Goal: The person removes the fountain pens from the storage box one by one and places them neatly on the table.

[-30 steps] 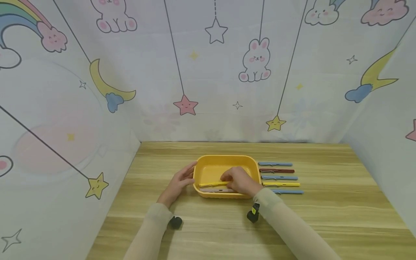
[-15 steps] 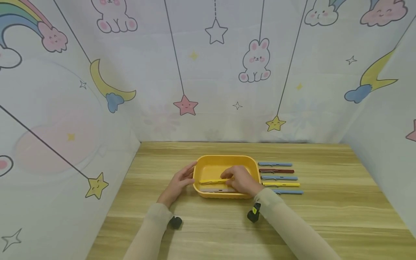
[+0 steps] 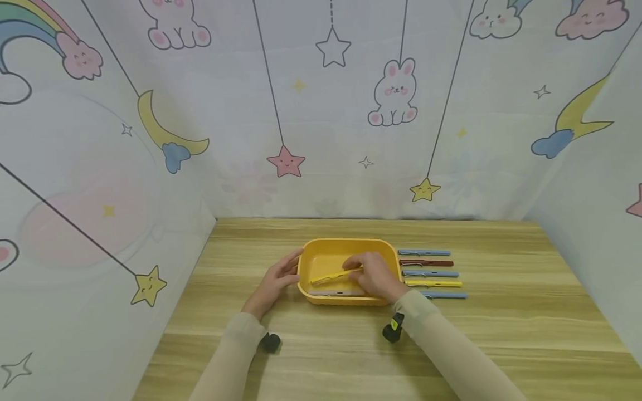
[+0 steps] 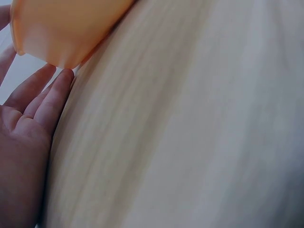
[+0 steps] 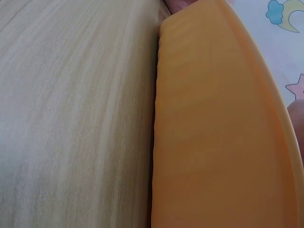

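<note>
A yellow pen (image 3: 330,277) slants inside the yellow tray (image 3: 321,258), its right end raised. My right hand (image 3: 376,277) reaches over the tray and pinches that end between thumb and fingers. Below it, a pale pinkish pen (image 3: 331,293) lies along the tray's near wall, its right part hidden by the hand. At the tray's left end, my left hand (image 3: 275,283) rests with fingers extended against the outer wall. The left wrist view shows the fingertips (image 4: 64,78) touching the tray's side. In the right wrist view, the tray wall hides nearly all of the right hand.
Right of the tray lies a column of pens: a blue pen (image 3: 424,253), a dark red pen (image 3: 427,263), another blue pen (image 3: 431,274), a yellow one and a blue one nearest me. Printed fabric walls (image 3: 331,111) surround the wooden table (image 3: 331,345).
My right hand has risen slightly and tilted the yellow pen, lifting it away from the pale pen and the near wall. My left hand has stayed on the tray.
</note>
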`<state>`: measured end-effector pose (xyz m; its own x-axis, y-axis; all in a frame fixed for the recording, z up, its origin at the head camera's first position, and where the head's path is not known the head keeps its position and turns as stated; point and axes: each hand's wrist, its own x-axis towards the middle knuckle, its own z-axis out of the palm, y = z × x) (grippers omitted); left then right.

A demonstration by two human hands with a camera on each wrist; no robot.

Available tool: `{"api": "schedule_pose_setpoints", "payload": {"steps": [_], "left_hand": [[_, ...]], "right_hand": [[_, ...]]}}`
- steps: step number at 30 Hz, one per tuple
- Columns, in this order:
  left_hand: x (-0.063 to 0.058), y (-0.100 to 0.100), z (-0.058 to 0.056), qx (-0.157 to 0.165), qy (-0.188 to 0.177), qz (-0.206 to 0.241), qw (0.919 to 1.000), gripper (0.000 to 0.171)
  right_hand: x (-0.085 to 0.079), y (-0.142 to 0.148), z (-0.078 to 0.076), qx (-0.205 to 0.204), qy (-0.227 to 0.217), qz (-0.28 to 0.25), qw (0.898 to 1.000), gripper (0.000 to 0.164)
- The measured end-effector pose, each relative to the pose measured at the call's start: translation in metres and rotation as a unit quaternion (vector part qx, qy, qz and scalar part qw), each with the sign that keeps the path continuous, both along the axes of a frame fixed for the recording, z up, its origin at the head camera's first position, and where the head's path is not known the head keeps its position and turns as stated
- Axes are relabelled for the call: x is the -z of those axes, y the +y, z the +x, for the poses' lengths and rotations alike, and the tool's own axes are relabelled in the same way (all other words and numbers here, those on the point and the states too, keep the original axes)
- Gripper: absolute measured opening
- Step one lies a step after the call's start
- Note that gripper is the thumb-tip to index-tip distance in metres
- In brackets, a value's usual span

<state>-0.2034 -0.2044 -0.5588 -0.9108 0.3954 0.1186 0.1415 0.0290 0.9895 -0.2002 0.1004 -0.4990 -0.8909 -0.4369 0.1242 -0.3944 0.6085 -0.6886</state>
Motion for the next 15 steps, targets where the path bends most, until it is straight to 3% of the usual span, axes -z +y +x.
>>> {"api": "schedule_pose_setpoints", "payload": {"steps": [9, 15], "left_hand": [[0.001, 0.000, 0.001, 0.007, 0.001, 0.002, 1.0000, 0.066], [0.000, -0.001, 0.000, 0.003, -0.005, 0.006, 1.0000, 0.065]], "right_hand": [[-0.002, 0.007, 0.005, 0.039, -0.005, -0.046, 0.998, 0.021], [-0.007, 0.013, 0.007, 0.054, 0.038, -0.060, 0.996, 0.021]]}}
